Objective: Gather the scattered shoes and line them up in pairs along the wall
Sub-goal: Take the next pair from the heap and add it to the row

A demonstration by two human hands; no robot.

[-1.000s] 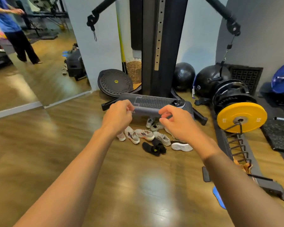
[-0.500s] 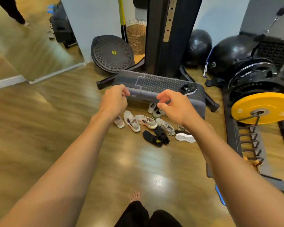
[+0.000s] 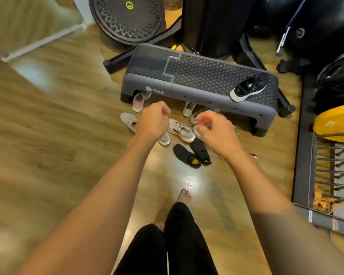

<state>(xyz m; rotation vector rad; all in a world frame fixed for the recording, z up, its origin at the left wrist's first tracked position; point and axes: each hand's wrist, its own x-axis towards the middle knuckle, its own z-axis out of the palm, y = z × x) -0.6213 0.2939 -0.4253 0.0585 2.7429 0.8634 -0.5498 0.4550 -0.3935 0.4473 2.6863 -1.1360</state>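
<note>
Several shoes lie scattered on the wood floor in front of a grey step platform [image 3: 187,76]. A pinkish sneaker [image 3: 138,100] pokes out from under the platform's left end, and another pale one [image 3: 128,120] lies left of my hands. A white sneaker with laces [image 3: 182,131] sits between my hands. Two black slip-ons [image 3: 193,155] lie side by side nearer me. A black-and-white sneaker [image 3: 248,88] rests on top of the platform at its right end. My left hand [image 3: 154,120] and right hand [image 3: 214,130] hover above the pile, both loosely curled and holding nothing.
A black cable-machine post [image 3: 209,22] rises behind the platform, with a round balance disc [image 3: 125,18] to its left. Black balls [image 3: 322,24] and a yellow weight plate [image 3: 335,126] on a rack are at the right. My bare foot [image 3: 184,195] stands close below the shoes.
The view has tilted down and come closer to the shoes. Both hands have dropped from the platform's front edge to just over the shoe pile.
</note>
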